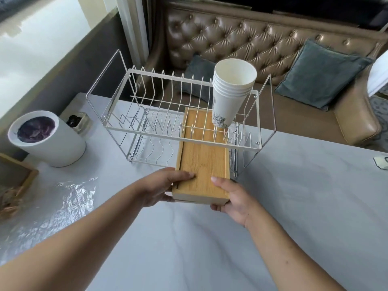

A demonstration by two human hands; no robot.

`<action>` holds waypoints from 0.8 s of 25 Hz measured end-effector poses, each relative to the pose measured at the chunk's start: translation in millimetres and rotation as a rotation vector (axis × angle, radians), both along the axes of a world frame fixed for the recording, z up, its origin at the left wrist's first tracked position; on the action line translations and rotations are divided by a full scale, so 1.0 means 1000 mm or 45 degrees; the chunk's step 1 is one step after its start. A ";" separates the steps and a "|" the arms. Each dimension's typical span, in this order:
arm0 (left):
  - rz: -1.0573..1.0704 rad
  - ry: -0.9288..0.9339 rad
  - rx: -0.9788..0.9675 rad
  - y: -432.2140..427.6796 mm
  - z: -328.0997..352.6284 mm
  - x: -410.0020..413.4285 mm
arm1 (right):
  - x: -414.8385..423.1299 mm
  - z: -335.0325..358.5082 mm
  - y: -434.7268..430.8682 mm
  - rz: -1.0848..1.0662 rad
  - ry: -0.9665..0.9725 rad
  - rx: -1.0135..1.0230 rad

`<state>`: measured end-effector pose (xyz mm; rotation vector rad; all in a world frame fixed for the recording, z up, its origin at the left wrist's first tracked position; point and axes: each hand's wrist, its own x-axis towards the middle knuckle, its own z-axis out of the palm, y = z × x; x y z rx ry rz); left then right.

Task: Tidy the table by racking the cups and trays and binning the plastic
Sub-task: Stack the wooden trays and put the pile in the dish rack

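Item: stiff, light-looking rectangular bamboo trays (202, 158), stacked, far end lying inside the white wire dish rack's (147, 131) lower tier, left hand (165, 186) and right hand (230, 201) both gripping the near corners, the soundest hold.

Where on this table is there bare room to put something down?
The table is bare right of the rack and in front of both hands. The left side is crowded: the white bin, crumpled plastic and a wooden box.
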<state>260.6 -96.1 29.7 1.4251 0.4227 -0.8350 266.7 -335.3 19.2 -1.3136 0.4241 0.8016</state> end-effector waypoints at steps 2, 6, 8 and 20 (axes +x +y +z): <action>0.098 -0.017 0.004 -0.005 -0.002 0.014 | 0.018 -0.005 0.004 -0.041 0.002 0.017; 0.244 0.019 0.004 -0.018 -0.013 0.033 | 0.042 -0.017 0.006 -0.106 0.050 0.051; 0.271 0.027 0.010 -0.021 -0.020 0.036 | 0.045 -0.023 0.004 -0.095 0.062 0.046; 0.404 -0.104 0.066 -0.029 -0.037 0.018 | 0.034 -0.030 0.002 -0.049 -0.033 -0.329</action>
